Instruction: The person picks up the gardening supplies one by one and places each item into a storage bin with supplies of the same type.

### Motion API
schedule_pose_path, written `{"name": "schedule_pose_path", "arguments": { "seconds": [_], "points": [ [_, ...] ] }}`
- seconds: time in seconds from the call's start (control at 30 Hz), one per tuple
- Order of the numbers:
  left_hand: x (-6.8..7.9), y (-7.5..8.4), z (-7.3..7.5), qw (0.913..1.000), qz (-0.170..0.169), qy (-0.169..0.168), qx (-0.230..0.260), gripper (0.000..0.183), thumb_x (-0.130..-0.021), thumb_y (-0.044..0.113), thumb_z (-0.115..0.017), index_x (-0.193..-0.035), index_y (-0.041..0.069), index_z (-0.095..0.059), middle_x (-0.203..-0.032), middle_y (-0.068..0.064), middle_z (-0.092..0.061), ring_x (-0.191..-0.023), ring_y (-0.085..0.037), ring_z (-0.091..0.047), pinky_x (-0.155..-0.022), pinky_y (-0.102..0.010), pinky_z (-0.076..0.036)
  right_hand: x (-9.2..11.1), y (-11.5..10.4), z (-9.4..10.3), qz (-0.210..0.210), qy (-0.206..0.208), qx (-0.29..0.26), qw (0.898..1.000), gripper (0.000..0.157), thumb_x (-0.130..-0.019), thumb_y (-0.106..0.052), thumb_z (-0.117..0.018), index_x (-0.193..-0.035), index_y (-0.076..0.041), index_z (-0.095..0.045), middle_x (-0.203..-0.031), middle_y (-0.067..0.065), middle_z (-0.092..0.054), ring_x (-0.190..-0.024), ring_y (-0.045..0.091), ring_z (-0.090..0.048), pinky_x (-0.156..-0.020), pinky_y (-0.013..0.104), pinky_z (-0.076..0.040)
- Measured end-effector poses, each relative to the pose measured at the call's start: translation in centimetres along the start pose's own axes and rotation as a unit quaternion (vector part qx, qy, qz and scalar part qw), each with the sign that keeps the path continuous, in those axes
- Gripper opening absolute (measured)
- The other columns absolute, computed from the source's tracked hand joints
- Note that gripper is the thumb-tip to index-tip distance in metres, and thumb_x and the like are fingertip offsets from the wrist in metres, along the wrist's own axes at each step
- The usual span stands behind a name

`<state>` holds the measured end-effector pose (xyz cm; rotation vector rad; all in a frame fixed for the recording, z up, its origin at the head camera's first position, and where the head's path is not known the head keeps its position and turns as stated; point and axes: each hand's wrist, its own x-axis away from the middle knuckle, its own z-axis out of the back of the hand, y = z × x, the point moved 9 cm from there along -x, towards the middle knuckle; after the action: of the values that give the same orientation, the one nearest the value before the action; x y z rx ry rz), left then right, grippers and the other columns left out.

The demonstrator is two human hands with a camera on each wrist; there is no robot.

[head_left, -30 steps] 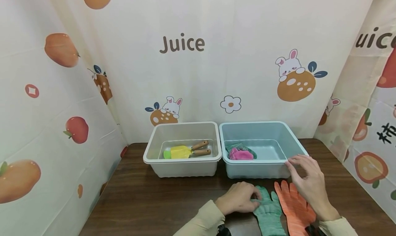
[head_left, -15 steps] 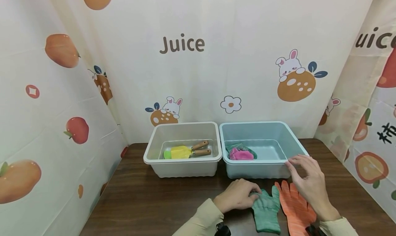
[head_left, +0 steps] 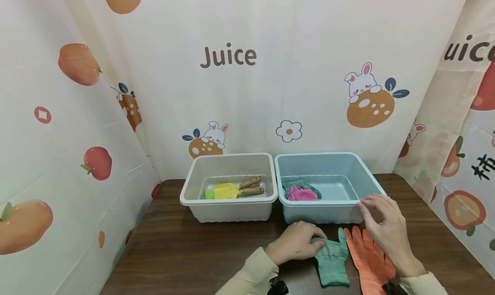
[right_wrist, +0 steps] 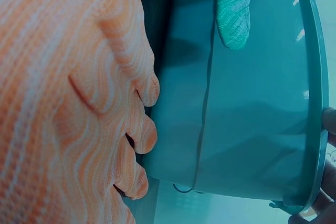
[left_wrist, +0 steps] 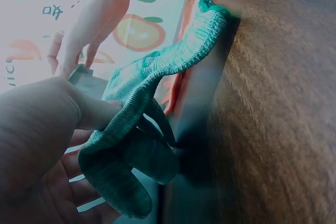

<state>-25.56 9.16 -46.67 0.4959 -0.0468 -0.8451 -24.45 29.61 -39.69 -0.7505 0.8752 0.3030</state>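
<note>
My left hand (head_left: 297,242) pinches a green knit work glove (head_left: 333,262) between thumb and fingers, in front of the blue bin (head_left: 321,203). In the left wrist view, the thumb presses on the folded green glove (left_wrist: 131,111), whose fingers droop above the dark table while its cuff stretches away. My right hand (head_left: 386,230) grips the bin's front right rim, thumb on the near side. Under the right wrist an orange glove (head_left: 367,258) lies flat, fingers toward the bin. The orange glove (right_wrist: 73,103) fills much of the right wrist view.
Inside the blue bin lie a crumpled pink glove (head_left: 301,194) and a green cloth item (head_left: 308,185). Left of it stands a grey-white bin (head_left: 228,201) with yellow wooden-handled garden trowels (head_left: 226,191). A printed curtain (head_left: 247,97) closes off the back and sides.
The left hand has drawn the green glove slightly away from me toward the bin. The glove's fingers have folded under, and its cuff has come into view. The right hand stays at the rim.
</note>
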Motion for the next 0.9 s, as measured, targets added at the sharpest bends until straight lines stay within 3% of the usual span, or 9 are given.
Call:
{"name": "schedule_pose_path", "arguments": {
  "seconds": [0.9],
  "points": [
    [0.2, 0.2, 1.3, 0.9987, -0.002, 0.025, 0.044, 0.021, -0.106, 0.036, -0.066, -0.119, 0.028, -0.081, -0.111, 0.018, -0.079, -0.100, 0.009, -0.068, -0.085, -0.005, -0.048, -0.1, -0.1, 0.0, 0.007, 0.001, -0.005, 1.000, 0.025, -0.078, 0.013, -0.083, -0.099, 0.001, -0.078, -0.098, 0.018, -0.073, -0.118, 0.003, -0.052, -0.118, 0.011, -0.029]
  ]
}}
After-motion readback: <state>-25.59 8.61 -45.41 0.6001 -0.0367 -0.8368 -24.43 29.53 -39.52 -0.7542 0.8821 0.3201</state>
